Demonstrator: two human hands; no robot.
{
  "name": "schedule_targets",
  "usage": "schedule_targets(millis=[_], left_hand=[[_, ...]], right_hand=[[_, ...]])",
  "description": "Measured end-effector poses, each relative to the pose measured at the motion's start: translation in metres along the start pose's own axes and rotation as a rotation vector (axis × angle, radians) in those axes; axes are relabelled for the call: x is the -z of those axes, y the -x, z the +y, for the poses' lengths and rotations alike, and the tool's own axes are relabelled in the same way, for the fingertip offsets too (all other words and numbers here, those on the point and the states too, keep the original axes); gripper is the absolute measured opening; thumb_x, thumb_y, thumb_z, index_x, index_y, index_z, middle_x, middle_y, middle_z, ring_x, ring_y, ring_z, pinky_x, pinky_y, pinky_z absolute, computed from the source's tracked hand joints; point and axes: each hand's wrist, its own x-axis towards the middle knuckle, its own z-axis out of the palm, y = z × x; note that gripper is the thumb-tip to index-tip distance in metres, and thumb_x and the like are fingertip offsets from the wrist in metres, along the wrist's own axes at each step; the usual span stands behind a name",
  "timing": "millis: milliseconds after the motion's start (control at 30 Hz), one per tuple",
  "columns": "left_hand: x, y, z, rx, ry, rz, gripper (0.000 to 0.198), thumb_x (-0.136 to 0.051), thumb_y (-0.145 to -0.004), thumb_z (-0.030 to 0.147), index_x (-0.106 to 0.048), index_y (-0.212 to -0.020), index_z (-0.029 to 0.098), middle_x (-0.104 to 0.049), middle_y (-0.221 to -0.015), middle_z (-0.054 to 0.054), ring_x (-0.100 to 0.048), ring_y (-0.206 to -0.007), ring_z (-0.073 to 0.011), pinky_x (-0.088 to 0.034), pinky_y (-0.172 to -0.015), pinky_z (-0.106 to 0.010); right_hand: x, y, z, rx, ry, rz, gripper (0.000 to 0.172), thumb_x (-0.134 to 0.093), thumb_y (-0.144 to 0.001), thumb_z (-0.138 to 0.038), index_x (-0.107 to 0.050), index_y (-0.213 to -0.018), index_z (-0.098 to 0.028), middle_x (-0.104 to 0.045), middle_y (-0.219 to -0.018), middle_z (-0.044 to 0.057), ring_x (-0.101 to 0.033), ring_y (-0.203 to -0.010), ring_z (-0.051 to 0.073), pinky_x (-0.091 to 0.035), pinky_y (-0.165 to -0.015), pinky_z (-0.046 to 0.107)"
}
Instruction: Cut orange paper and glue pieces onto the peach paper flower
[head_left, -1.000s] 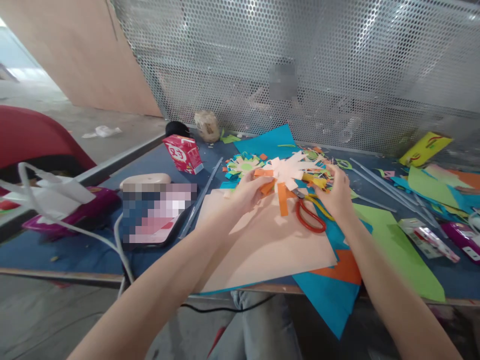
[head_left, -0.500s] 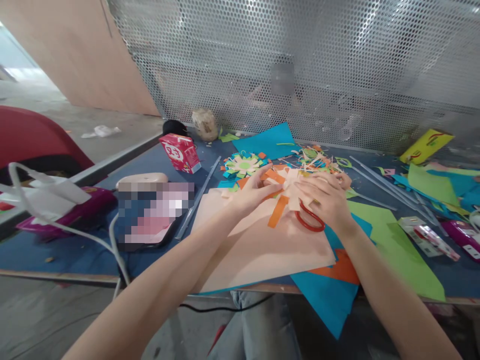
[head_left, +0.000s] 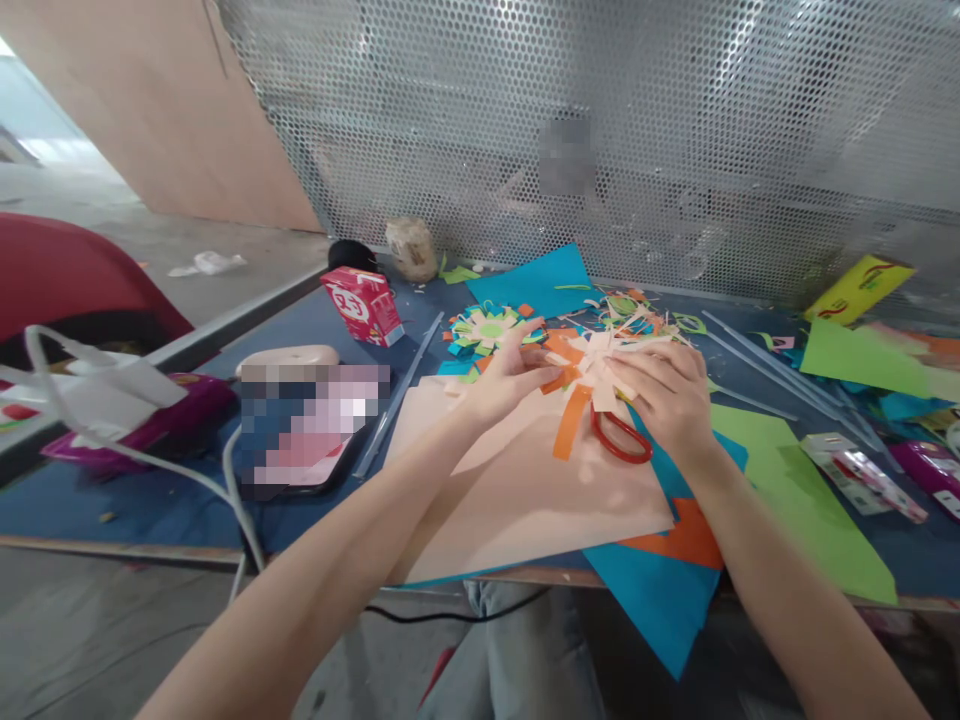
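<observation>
A paper flower [head_left: 592, 362] of pale peach and orange strips is gripped between both hands above the table. My left hand [head_left: 501, 378] pinches its left side, fingers closed on the orange strips. My right hand [head_left: 666, 398] curls over its right side, fingers pressed on the pale strips. One orange strip [head_left: 570, 424] hangs down from it. Red-handled scissors [head_left: 619, 438] lie just under my right hand on a large peach paper sheet [head_left: 525, 490]. A finished flower in green, yellow and blue [head_left: 487, 328] lies just beyond my left hand.
Blue [head_left: 660, 590], orange [head_left: 686, 535] and green [head_left: 795, 490] sheets overlap at the table's front right. A red carton [head_left: 363, 304], a glue stick rod [head_left: 401, 390], a blurred phone [head_left: 311, 425], a purple glue gun [head_left: 135, 425] with white cable sit left. Perforated metal screen [head_left: 600, 130] behind.
The paper flower has been lifted and turned between my hands; its strips now fan upward. My right hand shifted from covering its top to gripping its right side.
</observation>
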Motion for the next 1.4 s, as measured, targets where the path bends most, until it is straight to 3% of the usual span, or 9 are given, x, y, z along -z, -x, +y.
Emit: schedule_targets(millis=[167,333,533,667,767,833,1000,1100,1400], left_hand=[[-0.001,0.006,0.014,-0.275,-0.231,0.039,0.063,-0.075,-0.055,0.014,-0.054,-0.114,0.024,-0.058,-0.116,-0.009,-0.049,-0.115,-0.0228,-0.037,-0.096,-0.034],[-0.008,0.011,0.017,-0.309,-0.316,-0.130,0.055,-0.070,-0.062,0.013,-0.055,-0.114,0.023,-0.070,-0.086,-0.005,-0.057,-0.104,-0.0195,-0.033,-0.100,-0.033],[-0.013,0.013,0.017,-0.233,-0.260,-0.094,0.054,-0.072,-0.061,0.017,-0.056,-0.112,0.022,-0.070,-0.081,-0.005,-0.060,-0.095,-0.0203,-0.039,-0.094,-0.032],[-0.005,0.009,0.029,-0.386,-0.125,0.242,0.042,-0.064,-0.071,0.029,-0.052,-0.111,0.023,-0.066,-0.081,-0.004,-0.061,-0.089,-0.0198,-0.042,-0.084,-0.031],[0.006,0.005,0.033,-0.729,-0.130,0.546,0.024,-0.051,-0.082,0.032,-0.048,-0.105,0.026,-0.061,-0.081,0.000,-0.059,-0.083,-0.0152,-0.041,-0.079,-0.029],[0.011,0.003,0.032,-0.942,-0.243,0.617,0.016,-0.050,-0.083,0.028,-0.048,-0.098,0.025,-0.057,-0.084,0.001,-0.057,-0.080,-0.0129,-0.040,-0.079,-0.028],[0.007,0.009,0.024,-1.323,-0.905,0.324,0.020,-0.051,-0.078,0.021,-0.051,-0.098,0.023,-0.061,-0.092,-0.003,-0.056,-0.088,-0.0177,-0.041,-0.080,-0.034],[0.003,0.013,0.020,-1.355,-1.192,0.213,0.029,-0.051,-0.078,0.029,-0.050,-0.107,0.023,-0.064,-0.102,-0.005,-0.056,-0.096,-0.0203,-0.038,-0.085,-0.038],[0.007,0.012,0.022,-1.320,-1.260,0.158,0.061,-0.057,-0.076,0.033,-0.032,-0.132,0.034,-0.059,-0.120,0.000,-0.049,-0.112,-0.0227,-0.032,-0.090,-0.039]], right_hand=[[0.002,0.004,0.002,0.059,0.110,-0.044,0.031,-0.053,-0.084,-0.023,-0.059,-0.111,-0.039,-0.066,-0.106,-0.006,-0.054,-0.097,0.018,-0.039,-0.087,0.037],[0.001,0.005,0.000,0.130,0.136,-0.021,0.031,-0.054,-0.083,-0.022,-0.060,-0.109,-0.038,-0.065,-0.108,-0.008,-0.054,-0.096,0.018,-0.039,-0.087,0.036],[0.001,0.001,-0.005,0.058,0.003,-0.050,0.027,-0.051,-0.084,-0.023,-0.062,-0.106,-0.033,-0.068,-0.102,-0.005,-0.054,-0.096,0.018,-0.040,-0.087,0.036],[-0.001,-0.004,-0.008,-0.051,-0.144,-0.003,0.021,-0.051,-0.083,-0.021,-0.066,-0.097,-0.026,-0.070,-0.092,0.001,-0.055,-0.089,0.018,-0.044,-0.082,0.035],[-0.004,-0.008,-0.011,-0.166,-0.261,0.057,0.013,-0.053,-0.082,-0.022,-0.066,-0.083,-0.024,-0.069,-0.078,0.003,-0.057,-0.078,0.017,-0.047,-0.074,0.033],[-0.005,-0.009,-0.012,-0.262,-0.337,0.084,0.011,-0.056,-0.080,-0.024,-0.063,-0.071,-0.023,-0.065,-0.069,0.002,-0.057,-0.071,0.017,-0.046,-0.068,0.032],[-0.006,-0.007,-0.014,-0.485,-0.549,-0.006,0.018,-0.058,-0.077,-0.028,-0.054,-0.061,-0.020,-0.054,-0.061,-0.001,-0.051,-0.060,0.013,-0.040,-0.056,0.027],[-0.006,-0.007,-0.017,-0.500,-0.636,-0.090,0.017,-0.058,-0.077,-0.027,-0.055,-0.062,-0.020,-0.055,-0.063,0.000,-0.052,-0.061,0.013,-0.040,-0.056,0.026],[-0.009,-0.010,-0.020,-0.208,-0.501,-0.039,0.007,-0.059,-0.078,-0.022,-0.062,-0.072,-0.022,-0.064,-0.070,0.001,-0.057,-0.068,0.015,-0.045,-0.067,0.031]])
